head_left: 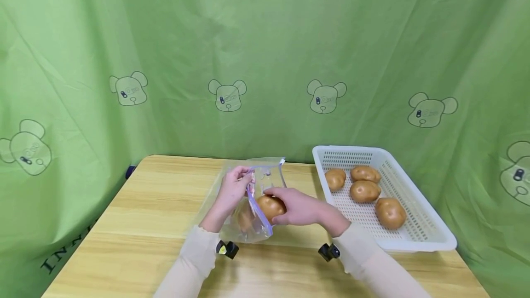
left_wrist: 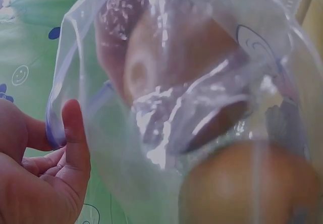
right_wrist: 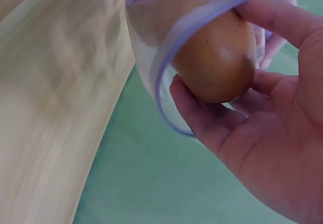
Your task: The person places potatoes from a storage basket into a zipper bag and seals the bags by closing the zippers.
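Observation:
A clear zip bag (head_left: 232, 229) with a purple-edged mouth is held above the wooden table, its opening toward the right. My left hand (head_left: 233, 188) pinches the bag's rim between thumb and fingers, as the left wrist view also shows at the purple strip. In my right hand (head_left: 299, 207) is a brown potato (head_left: 271, 207), gripped at the bag's mouth and partly inside it. Thumb and fingers curl round that potato (right_wrist: 219, 57) in the right wrist view. Another potato (left_wrist: 247, 183) lies lower in the bag, seen blurred through the plastic.
On the right of the table (head_left: 124, 206) stands a white perforated basket (head_left: 426, 215) with several potatoes (head_left: 390, 213) in it. A green curtain (head_left: 273, 123) printed with bear faces hangs behind the table.

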{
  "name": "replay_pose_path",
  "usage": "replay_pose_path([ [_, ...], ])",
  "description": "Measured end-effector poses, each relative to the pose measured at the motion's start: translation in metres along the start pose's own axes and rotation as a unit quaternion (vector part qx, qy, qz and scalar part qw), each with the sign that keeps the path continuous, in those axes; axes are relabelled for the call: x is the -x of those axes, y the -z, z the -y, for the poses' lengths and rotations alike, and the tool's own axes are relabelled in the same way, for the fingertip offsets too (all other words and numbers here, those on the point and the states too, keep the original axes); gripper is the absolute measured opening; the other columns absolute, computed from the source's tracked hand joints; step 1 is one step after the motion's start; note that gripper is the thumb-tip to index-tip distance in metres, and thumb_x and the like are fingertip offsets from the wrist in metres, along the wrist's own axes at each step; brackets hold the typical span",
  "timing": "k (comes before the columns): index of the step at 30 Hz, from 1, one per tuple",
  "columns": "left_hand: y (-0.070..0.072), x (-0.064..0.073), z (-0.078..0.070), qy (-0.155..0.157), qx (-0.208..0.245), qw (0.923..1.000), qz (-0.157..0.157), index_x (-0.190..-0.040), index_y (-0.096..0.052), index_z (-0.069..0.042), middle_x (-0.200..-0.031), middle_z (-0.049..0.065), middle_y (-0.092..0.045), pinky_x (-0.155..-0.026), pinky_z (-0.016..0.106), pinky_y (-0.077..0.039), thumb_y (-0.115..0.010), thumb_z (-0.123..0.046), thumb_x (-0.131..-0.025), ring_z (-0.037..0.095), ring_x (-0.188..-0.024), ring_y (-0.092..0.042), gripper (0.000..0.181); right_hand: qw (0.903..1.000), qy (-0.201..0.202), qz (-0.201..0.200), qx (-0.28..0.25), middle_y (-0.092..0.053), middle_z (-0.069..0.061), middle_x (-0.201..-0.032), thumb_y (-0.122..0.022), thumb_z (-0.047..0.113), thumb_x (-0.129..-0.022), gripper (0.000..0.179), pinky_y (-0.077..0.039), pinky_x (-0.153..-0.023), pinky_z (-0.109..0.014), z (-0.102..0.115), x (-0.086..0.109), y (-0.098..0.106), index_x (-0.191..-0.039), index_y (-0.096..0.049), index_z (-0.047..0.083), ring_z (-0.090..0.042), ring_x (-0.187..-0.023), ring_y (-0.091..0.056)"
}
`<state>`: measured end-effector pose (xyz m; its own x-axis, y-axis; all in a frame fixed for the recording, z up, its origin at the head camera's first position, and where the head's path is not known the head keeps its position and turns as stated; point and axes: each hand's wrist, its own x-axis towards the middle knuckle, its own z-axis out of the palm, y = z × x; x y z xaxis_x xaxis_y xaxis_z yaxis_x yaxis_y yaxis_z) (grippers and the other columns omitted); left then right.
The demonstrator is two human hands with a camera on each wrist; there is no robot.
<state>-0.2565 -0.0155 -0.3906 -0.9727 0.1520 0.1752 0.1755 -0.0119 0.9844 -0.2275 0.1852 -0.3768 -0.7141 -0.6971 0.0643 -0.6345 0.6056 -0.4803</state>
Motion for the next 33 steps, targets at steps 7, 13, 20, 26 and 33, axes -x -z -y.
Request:
replay_pose_path([
  [7,-0.002,0.000,-0.005,-0.005,-0.006,1.0000,-0.003,-0.107,-0.056,0.009,-0.079,0.010,-0.057,-0.050,0.020,-0.049,-0.049,0.002,-0.093,0.011,-0.058,-0.052,0.017,0.9998,-0.011,-0.010,-0.011,-0.060,0.000,-0.107,-0.077,0.022,-0.075,0.062,-0.050,-0.073,-0.026,-0.004,-0.008,-0.007,-0.128,-0.051,0.003,-0.011,-0.086,-0.057],
  [13,-0.002,-0.001,-0.006,-0.010,-0.005,0.9999,-0.004,-0.107,-0.057,0.009,-0.079,0.009,-0.058,-0.049,0.021,-0.049,-0.049,0.002,-0.093,0.011,-0.057,-0.052,0.017,0.9994,-0.008,-0.024,-0.024,-0.063,0.000,-0.102,-0.080,0.025,-0.073,0.057,-0.051,-0.069,-0.025,-0.007,-0.012,-0.010,-0.121,-0.057,0.004,-0.010,-0.081,-0.059],
  [20,-0.001,-0.003,-0.006,-0.015,0.000,0.9998,-0.011,-0.107,-0.056,0.010,-0.077,0.008,-0.058,-0.049,0.021,-0.049,-0.050,0.001,-0.093,0.010,-0.056,-0.052,0.018,0.9988,0.007,-0.042,-0.022,-0.065,-0.005,-0.105,-0.077,0.032,-0.078,0.057,-0.050,-0.065,-0.023,-0.010,-0.012,-0.010,-0.124,-0.059,0.003,-0.008,-0.079,-0.059],
  [26,-0.001,-0.004,-0.006,-0.017,-0.001,0.9998,-0.012,-0.110,-0.054,0.013,-0.079,0.009,-0.058,-0.048,0.021,-0.049,-0.049,0.000,-0.094,0.009,-0.056,-0.052,0.021,0.9967,0.000,-0.002,-0.081,-0.062,-0.008,-0.111,-0.070,0.022,-0.086,0.053,-0.052,-0.071,-0.022,-0.010,-0.010,-0.007,-0.129,-0.053,-0.003,-0.013,-0.087,-0.060],
  [33,-0.003,-0.005,-0.006,-0.012,0.002,0.9999,-0.011,-0.109,-0.055,0.010,-0.079,0.009,-0.057,-0.049,0.022,-0.050,-0.049,0.000,-0.095,0.010,-0.057,-0.053,0.019,0.9947,-0.004,-0.011,-0.102,-0.064,-0.015,-0.108,-0.065,0.001,-0.084,0.033,-0.054,-0.074,-0.021,-0.011,-0.011,-0.008,-0.115,-0.059,-0.005,-0.022,-0.092,-0.065],
])
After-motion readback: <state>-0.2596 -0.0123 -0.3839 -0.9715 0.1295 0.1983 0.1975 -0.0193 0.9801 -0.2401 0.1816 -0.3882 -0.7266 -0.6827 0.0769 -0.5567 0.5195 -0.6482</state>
